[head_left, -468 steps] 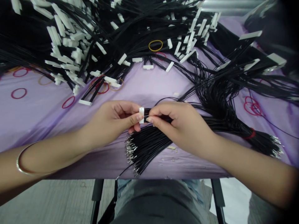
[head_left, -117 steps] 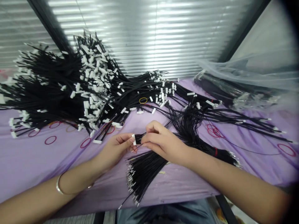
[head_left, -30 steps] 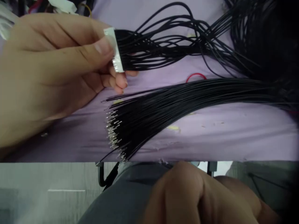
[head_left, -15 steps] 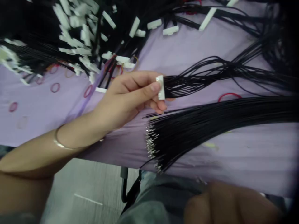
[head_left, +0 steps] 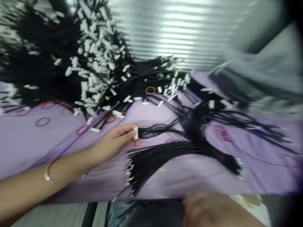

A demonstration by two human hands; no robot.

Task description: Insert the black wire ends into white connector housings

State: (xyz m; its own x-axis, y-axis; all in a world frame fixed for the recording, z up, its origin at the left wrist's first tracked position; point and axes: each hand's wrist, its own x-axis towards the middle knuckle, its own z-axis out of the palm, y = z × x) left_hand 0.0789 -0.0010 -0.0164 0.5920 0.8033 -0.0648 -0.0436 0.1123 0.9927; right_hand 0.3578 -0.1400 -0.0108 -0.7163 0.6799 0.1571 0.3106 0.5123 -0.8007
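Note:
My left hand (head_left: 115, 141) is shut on a small white plastic connector (head_left: 136, 133), pinching it between thumb and fingers. A loose spray of thin black wires (head_left: 161, 130) runs from the connector to the right. Just below that hand lies a fanned bundle of black wires (head_left: 165, 154) with bare metal crimped terminals (head_left: 129, 171) at its left end. My right hand (head_left: 208, 209) is blurred at the bottom of the view, below the table's near edge, and what it holds cannot be seen.
A large heap of black wires with white connectors (head_left: 92, 72) covers the far left of the purple cloth (head_left: 47, 142). Red rubber bands (head_left: 42, 122) and a yellow one (head_left: 150, 90) lie about. A clear plastic bag (head_left: 260, 75) sits far right, before window blinds (head_left: 180, 31).
The view has swung up and away from the close tilted shots, showing the blinds again. My left hand still holds the connector. My right hand has left the wires and dropped to the near edge.

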